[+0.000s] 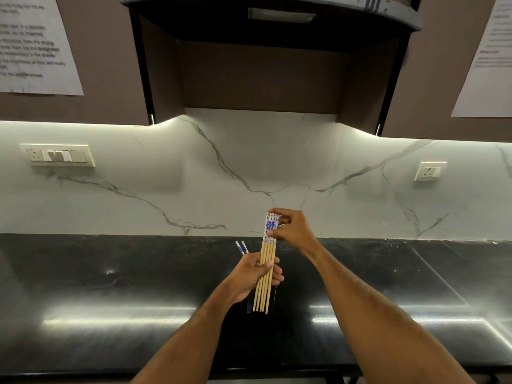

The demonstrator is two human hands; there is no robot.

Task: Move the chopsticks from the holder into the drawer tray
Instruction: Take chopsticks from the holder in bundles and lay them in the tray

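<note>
**Mia:** What is the biggest thing here?

**Ben:** The white wall (249, 167) with thin gray lines on it. Brown cupboards (83, 106) hang over it, with a dark hood (271, 23) in the middle. Two sheets of paper (33, 45) are stuck on the cupboard doors, one at each side.

**Mia:** And under the wall?

**Ben:** A long black counter (110, 286). It is shiny and goes from one side to the other. Its front edge is near the bottom. There is lots of bare room on it, left and right of the arms.

**Mia:** What are the hands doing?

**Ben:** The left hand (255, 275) has its grip closed around a bunch of chopsticks (267, 261), near the middle of the sticks. The right hand (293, 228) pinches the top ends, the white and blue part, with its thumb and fingers curled on them.

**Mia:** Where are the chopsticks?

**Ben:** Up in the air over the counter, almost straight up and side by side. Their plain wood tips point down at a dark holder (250, 307). I can hardly see it against the black counter.

**Mia:** Are there more sticks?

**Ben:** Yes, two more chopsticks (241, 247) poke up just behind the left hand, tilted to the left. I cannot tell what they stand in.

**Mia:** Anything small?

**Ben:** A switch plate (58, 156) on the left of the wall and a plug socket (430, 171) on the right.
</note>
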